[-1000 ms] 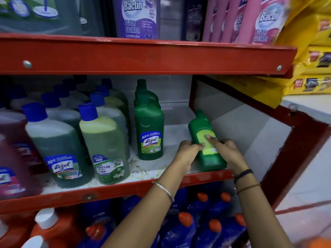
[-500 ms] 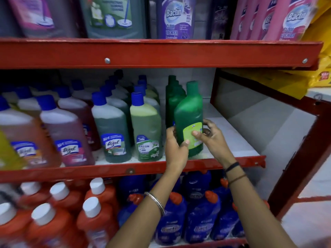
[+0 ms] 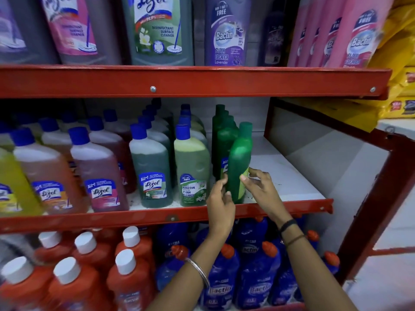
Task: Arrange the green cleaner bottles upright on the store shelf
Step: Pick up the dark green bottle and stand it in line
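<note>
A dark green cleaner bottle (image 3: 239,162) stands almost upright, leaning slightly left, near the front of the white middle shelf (image 3: 289,176), its narrow side toward me. It heads a row of green bottles (image 3: 221,131) running back into the shelf. My left hand (image 3: 221,203) holds its lower left side with curled fingers. My right hand (image 3: 260,189) pinches its right side at the yellow-green label, the other fingers spread.
Blue-capped cleaner bottles (image 3: 192,169) fill the shelf just left of the green row. The red upper shelf beam (image 3: 202,80) hangs above. Bare shelf lies right of the bottle up to the red side frame (image 3: 368,198). Blue bottles (image 3: 253,279) and orange bottles (image 3: 128,277) stand below.
The green bottle went from lying tilted at the shelf's right front to standing at the head of the green row, carried left by both hands. The view rose and shifted left.
</note>
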Action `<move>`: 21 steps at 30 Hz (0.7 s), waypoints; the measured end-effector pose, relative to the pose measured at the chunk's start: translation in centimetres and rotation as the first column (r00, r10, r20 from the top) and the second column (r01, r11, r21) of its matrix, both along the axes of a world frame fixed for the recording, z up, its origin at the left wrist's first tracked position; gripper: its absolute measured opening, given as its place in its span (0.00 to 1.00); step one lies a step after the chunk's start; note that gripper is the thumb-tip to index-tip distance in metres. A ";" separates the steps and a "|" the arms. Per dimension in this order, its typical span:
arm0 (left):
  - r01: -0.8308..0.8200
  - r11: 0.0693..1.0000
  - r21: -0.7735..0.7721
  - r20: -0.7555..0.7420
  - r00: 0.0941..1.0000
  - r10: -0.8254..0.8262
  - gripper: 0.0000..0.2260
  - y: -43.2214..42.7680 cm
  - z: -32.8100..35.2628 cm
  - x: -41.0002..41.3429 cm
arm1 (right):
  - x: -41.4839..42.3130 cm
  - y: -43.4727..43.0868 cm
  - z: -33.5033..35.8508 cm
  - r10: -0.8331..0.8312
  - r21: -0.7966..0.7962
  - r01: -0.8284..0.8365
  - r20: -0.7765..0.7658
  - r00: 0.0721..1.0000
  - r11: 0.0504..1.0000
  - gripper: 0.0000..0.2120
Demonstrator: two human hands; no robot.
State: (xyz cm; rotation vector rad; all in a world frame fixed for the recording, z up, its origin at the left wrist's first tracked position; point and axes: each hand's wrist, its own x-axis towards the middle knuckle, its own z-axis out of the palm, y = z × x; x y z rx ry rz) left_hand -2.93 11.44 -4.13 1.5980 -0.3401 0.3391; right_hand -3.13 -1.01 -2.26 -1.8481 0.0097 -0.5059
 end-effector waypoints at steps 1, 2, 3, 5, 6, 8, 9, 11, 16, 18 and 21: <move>0.002 1.000 -0.026 -0.005 1.000 -0.002 0.19 0.0 -0.2 -0.1 | 0.1 0.3 0.2 -0.014 -0.036 0.013 -0.015 1.000 0.999 0.22; 0.002 0.999 -0.043 -0.009 1.000 -0.002 0.21 0.0 -0.3 -0.2 | 0.1 0.7 0.4 -0.022 -0.075 0.021 -0.017 1.000 0.997 0.19; 0.000 0.999 -0.042 -0.009 1.000 0.000 0.22 0.1 -0.3 -0.3 | 0.2 1.0 0.6 -0.025 -0.110 0.023 -0.013 1.000 0.994 0.18; 0.030 0.999 -0.024 0.004 1.000 -0.030 0.24 0.5 -0.2 -0.3 | 0.4 1.2 0.8 -0.025 -0.138 0.026 0.008 1.000 0.990 0.17; 0.063 0.998 -0.020 0.011 0.998 -0.063 0.25 0.8 -0.1 -0.3 | 0.5 1.2 0.9 -0.017 -0.121 0.019 0.023 1.000 0.993 0.14; 0.117 0.993 0.012 0.027 0.993 -0.118 0.25 1.4 0.0 -0.2 | 0.8 1.2 1.1 0.001 -0.045 0.001 0.059 0.998 0.999 0.11; 0.119 0.992 0.052 0.035 0.992 -0.121 0.23 1.6 0.0 -0.1 | 1.0 1.1 1.2 0.002 0.009 -0.003 0.069 0.998 1.000 0.11; 0.113 0.984 0.139 0.037 0.992 -0.120 0.25 1.5 -0.4 0.1 | 1.3 0.7 1.1 0.012 0.107 -0.019 0.060 0.998 0.994 0.12; 0.155 0.968 0.198 -0.110 0.985 -0.135 0.33 1.0 -0.1 0.1 | 1.8 -0.7 0.9 0.202 0.214 -0.196 -0.004 0.979 0.957 0.11; 0.162 0.961 0.226 -0.119 0.983 -0.138 0.34 0.9 0.4 0.3 | 2.1 -1.3 0.8 0.255 0.251 -0.240 -0.027 0.967 0.938 0.11; 0.153 0.950 0.271 -0.110 0.986 -0.127 0.36 0.9 0.7 0.4 | 2.0 -2.3 0.4 0.264 0.250 -0.248 -0.030 0.964 0.936 0.15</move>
